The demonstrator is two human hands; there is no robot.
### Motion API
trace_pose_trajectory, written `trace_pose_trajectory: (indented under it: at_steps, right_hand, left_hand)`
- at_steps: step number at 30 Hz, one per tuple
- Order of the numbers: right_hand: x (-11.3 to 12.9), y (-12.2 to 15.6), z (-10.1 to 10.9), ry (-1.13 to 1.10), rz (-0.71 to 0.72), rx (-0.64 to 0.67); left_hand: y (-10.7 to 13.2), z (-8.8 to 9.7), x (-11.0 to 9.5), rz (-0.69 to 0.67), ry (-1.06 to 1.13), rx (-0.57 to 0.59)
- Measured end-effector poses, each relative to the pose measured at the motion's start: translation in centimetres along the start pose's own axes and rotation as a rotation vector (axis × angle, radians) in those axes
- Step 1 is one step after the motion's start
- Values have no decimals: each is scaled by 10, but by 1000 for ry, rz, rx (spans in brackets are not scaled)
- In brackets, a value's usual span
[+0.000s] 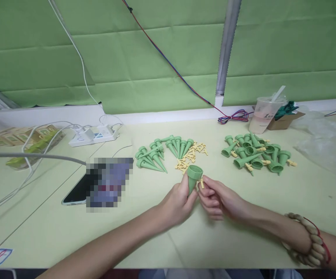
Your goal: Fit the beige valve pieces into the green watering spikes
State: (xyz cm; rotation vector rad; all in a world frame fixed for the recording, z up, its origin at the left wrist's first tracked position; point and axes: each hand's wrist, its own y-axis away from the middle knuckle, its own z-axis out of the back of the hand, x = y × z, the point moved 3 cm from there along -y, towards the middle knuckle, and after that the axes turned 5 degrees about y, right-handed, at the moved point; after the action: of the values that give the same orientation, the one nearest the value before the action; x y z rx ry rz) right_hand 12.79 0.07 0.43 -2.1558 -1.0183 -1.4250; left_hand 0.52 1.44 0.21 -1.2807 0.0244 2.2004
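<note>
My left hand (181, 199) is wrapped round a green plastic watering spike (195, 174), its wide threaded mouth facing up. Between the thumb and forefinger of my right hand (218, 197) is a small yellow valve (202, 183), close against the side of the spike; whether it sits in the spike's hole I cannot tell. Just beyond my hands lies a pile of loose yellow valves (195, 149). Left of that pile are several plain green spikes (153, 157). Over to the right is a heap of green spikes (250, 153), several with yellow valves stuck in them.
At left a phone (77, 190), partly blurred out, lies on the table (144, 244). Behind it are a power strip (95, 135) with white cables and some small boxes (19, 137). A plastic drink cup (263, 114), a cardboard box (285, 120) and clear plastic bags (321, 143) stand back right.
</note>
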Motion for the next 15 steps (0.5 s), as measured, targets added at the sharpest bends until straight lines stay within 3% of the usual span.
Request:
trace_pose_trajectory:
  at_steps: [3, 6, 12, 15]
  right_hand:
    - [5, -1, -1, -282, -98, 40]
    - [4, -3, 4, -261, -115, 0]
    - [-1, -2, 13, 457, 21, -166]
    - [8, 2, 16, 906, 147, -246]
  left_hand:
    - [-4, 4, 9, 38, -193, 52]
    - [-7, 3, 12, 97, -241, 52]
    - [-5, -6, -4, 73, 230, 9]
    - [-4, -7, -6, 149, 295, -10]
